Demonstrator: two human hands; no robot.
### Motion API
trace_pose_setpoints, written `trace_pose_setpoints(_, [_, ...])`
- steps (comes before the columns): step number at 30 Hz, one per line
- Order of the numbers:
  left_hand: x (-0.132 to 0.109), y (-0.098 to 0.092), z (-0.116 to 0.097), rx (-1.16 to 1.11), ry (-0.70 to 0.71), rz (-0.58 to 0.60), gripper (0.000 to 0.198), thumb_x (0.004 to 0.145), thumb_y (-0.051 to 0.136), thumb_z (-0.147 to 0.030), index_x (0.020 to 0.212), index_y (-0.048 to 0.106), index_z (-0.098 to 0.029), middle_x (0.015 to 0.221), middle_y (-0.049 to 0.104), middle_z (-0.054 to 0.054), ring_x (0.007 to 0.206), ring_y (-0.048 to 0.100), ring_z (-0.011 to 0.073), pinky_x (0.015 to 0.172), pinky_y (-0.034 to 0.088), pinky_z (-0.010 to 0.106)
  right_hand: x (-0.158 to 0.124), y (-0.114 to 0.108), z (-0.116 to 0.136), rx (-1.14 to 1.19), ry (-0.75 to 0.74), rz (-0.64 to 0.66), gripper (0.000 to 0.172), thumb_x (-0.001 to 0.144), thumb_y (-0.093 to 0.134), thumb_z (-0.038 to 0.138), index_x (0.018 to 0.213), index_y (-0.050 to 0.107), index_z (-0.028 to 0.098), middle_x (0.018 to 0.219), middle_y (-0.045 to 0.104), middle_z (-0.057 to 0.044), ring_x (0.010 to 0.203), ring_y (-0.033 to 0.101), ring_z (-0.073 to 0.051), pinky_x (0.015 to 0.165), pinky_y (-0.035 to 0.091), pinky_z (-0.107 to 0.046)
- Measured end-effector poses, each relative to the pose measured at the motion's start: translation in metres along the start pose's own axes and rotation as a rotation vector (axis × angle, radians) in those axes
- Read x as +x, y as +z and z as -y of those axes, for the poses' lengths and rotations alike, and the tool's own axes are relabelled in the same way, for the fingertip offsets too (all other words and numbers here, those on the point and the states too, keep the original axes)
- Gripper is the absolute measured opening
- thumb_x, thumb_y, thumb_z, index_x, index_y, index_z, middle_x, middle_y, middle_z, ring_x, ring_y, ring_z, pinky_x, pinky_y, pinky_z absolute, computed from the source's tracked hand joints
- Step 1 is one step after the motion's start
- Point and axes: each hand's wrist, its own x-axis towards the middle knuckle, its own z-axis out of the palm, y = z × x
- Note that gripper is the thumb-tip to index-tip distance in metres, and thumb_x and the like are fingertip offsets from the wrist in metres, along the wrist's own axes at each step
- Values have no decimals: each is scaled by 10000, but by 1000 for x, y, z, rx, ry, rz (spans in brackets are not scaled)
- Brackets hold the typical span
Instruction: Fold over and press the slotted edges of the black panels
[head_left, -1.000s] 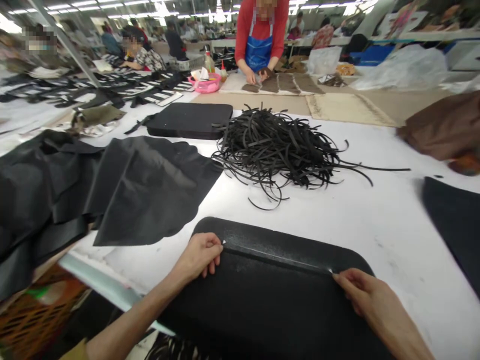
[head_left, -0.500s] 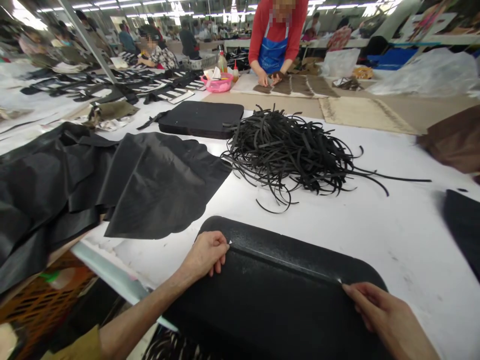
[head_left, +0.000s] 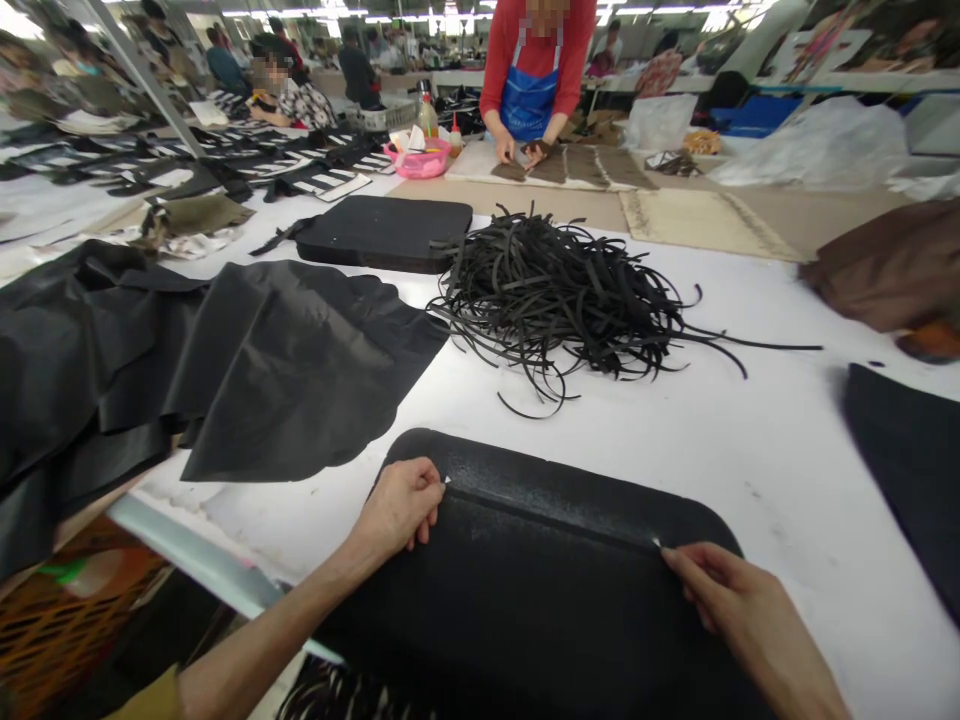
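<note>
A black rounded panel (head_left: 525,620) lies in front of me at the table's near edge. A thin black strip (head_left: 551,520) runs straight across its upper part, below a shinier band. My left hand (head_left: 405,505) pinches the strip's left end, where a small white tip shows at the fingertips. At the other end my right hand (head_left: 731,585) pinches it between thumb and finger, beside a second white tip. Both hands rest close over the panel. Beyond it sits a tangled pile of black strips (head_left: 562,295).
Large black sheets (head_left: 292,370) lie at the left, and a stack of black panels (head_left: 386,232) stands behind. Across the table a person in a blue apron (head_left: 529,100) handles brown pieces. An orange crate (head_left: 67,625) is below the table edge. A black piece (head_left: 911,470) lies right.
The view has shifted slightly, so the scene sits a little further left. Both hands keep their pinch on the strip at about the same places on the panel.
</note>
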Motion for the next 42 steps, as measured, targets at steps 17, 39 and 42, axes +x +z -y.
trace_pose_setpoints(17, [-16,13,-4,1038,562,-265,278,837,303,-84,926,544,-190,936,581,60,822,558,184,687,422,286,-8,-1,12,137,-39,-35,257,751,473,397,593,500,195,469,471,43,413,423,-100,422,303,-229])
trace_pose_setpoints(39, [-42,43,-12,1626,675,-204,748,707,350,78,1329,334,-338,928,575,111,788,575,230,687,468,359,-10,5,10,55,-48,-118,222,757,465,359,617,516,194,492,514,39,422,484,-104,421,324,-220])
trace_pose_setpoints(42, [-44,48,-19,1723,663,-198,774,731,351,63,1353,242,-384,880,582,102,731,581,224,642,451,356,-12,7,12,13,-44,-138,226,768,455,367,622,509,202,497,512,40,436,490,-111,434,327,-225])
